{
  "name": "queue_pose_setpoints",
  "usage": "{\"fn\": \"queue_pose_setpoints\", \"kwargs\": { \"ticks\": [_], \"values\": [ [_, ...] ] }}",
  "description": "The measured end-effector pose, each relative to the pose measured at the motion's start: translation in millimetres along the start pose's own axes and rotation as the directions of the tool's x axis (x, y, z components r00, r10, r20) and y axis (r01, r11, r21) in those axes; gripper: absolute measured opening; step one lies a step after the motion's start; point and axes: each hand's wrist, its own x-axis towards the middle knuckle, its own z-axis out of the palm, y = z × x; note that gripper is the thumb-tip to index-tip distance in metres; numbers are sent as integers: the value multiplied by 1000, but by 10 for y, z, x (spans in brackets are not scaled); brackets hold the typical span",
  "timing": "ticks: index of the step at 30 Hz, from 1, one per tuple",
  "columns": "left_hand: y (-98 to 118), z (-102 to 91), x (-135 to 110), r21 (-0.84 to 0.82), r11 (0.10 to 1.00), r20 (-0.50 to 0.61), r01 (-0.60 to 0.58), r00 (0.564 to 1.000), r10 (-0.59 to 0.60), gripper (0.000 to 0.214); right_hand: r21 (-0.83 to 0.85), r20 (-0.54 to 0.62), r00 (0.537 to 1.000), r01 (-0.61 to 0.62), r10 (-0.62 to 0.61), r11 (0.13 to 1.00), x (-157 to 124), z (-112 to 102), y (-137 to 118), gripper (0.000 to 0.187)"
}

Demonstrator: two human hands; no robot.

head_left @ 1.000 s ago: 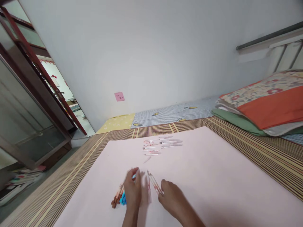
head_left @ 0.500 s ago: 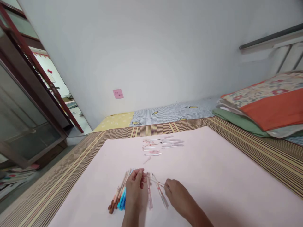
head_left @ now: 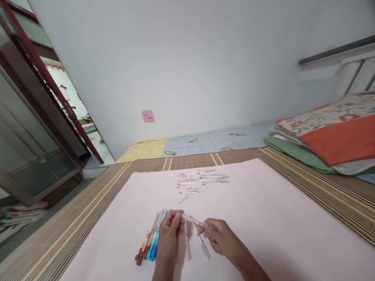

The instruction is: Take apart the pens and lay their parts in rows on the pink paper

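Between my hands a slim whitish pen (head_left: 191, 220) with pinkish marks is held up over the pale pink sheet (head_left: 263, 218). My left hand (head_left: 171, 230) pinches its left end, and the fingers of my right hand (head_left: 218, 233) are closed on its right end. Under it lie two pale pens, a pinkish one (head_left: 188, 246) and another at a slant (head_left: 204, 246). Left of my left hand is a bundle of pens, brown-ended ones (head_left: 143, 248) beside blue ones (head_left: 152, 249), partly hidden by that hand. Farther off lie several loose refills and pen parts (head_left: 190, 185).
The sheet lies on a striped mat (head_left: 96, 195). Folded bedding, orange and floral (head_left: 336, 136), is piled at the right. A checked cloth (head_left: 205, 142) runs along the wall, which bears a pink note (head_left: 148, 116). A doorway with a red-brown frame (head_left: 79, 125) stands at the left.
My right hand has shifted its hold on the pen, its fingers now more forward and visible. My left hand still pinches the other end. The view has shifted slightly.
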Motion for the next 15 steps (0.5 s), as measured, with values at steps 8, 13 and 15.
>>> {"fn": "queue_pose_setpoints", "kwargs": {
  "ticks": [8,13,15],
  "values": [
    [-156,92,5,70,998,-220,-7,975,22,51,-306,-115,959,213,-258,928,-75,17,-112,38],
    [-44,119,-23,-96,995,1,32,999,-32,35,-237,-126,962,207,-241,949,-75,-20,-193,34],
    [-25,126,-21,-83,996,39,33,999,-30,37,-208,-126,963,208,-237,956,-66,-28,-210,32]
  ]
}}
